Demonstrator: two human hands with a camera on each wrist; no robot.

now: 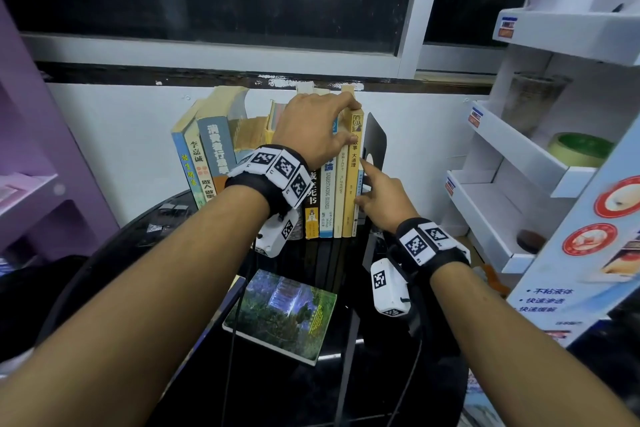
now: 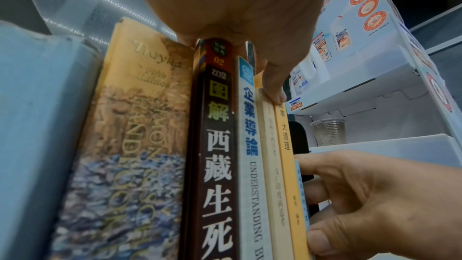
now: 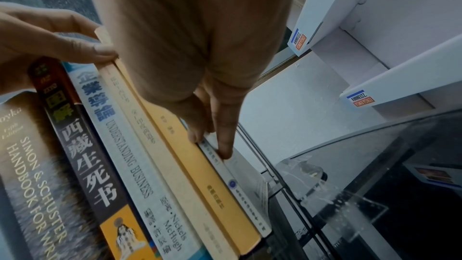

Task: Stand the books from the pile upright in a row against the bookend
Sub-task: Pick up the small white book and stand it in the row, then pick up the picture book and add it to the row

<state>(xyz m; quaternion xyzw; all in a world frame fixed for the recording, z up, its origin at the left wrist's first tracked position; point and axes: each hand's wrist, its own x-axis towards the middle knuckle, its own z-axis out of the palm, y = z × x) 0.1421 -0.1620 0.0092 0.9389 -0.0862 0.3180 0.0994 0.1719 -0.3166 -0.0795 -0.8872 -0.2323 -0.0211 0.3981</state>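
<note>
My left hand (image 1: 313, 125) grips the tops of the upright books (image 1: 341, 184); my right hand (image 1: 384, 199), fingers extended, presses a thin blue book (image 3: 235, 183) beside the half-hidden black bookend (image 1: 375, 142).

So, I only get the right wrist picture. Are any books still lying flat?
Observer: Yes, one green-covered book lies flat on the black table, nearer the person than the row.
Visitor: What ends the row?
Observer: A black bookend stands at its right end.
Visitor: Anything else nearby?
Observer: A clear plastic cup sits on the white shelf to the right.
</note>
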